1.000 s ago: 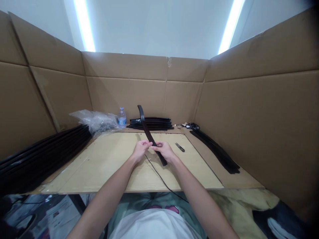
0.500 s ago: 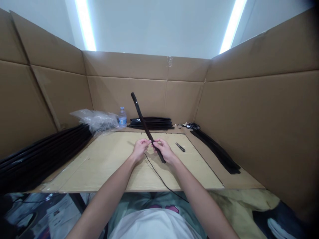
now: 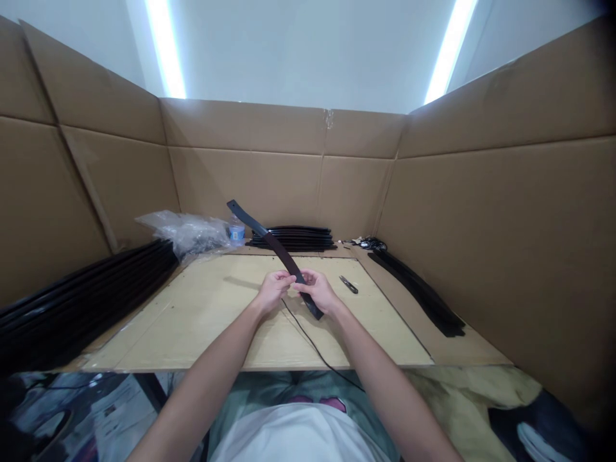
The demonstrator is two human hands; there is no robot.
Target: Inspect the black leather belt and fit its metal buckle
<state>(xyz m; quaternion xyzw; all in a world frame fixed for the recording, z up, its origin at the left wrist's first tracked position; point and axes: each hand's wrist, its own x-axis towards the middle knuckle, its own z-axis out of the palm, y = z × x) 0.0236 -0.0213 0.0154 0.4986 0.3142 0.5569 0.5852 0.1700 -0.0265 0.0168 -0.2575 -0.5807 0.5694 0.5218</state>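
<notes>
A long, slightly curved black strip [image 3: 285, 255] is held up at a slant over the table, its broad face turned to me. A small hole shows in its far end, and the middle section looks dark brown and matte. My right hand [image 3: 317, 290] is closed around its lower part, thumb across the face. Beside the strip's left edge, my left hand [image 3: 275, 290] is closed in a pinch. A thin black cord [image 3: 308, 339] runs from under my left hand down over the table's front edge; its upper end is hidden by the fingers. Thread snips [image 3: 348, 285] lie right of my hands.
Similar black strips lie in a big pile [image 3: 96, 295] at left, a stack [image 3: 308, 239] at the back and a small bundle [image 3: 416, 292] at right. Clear plastic bags [image 3: 192, 234] and a water bottle [image 3: 237, 232] stand back left. Cardboard walls [image 3: 283, 128] surround the table [image 3: 192, 321].
The strip has turned so its broad face shows, and its far end has swung left and down. Both hands keep nearly the same place.
</notes>
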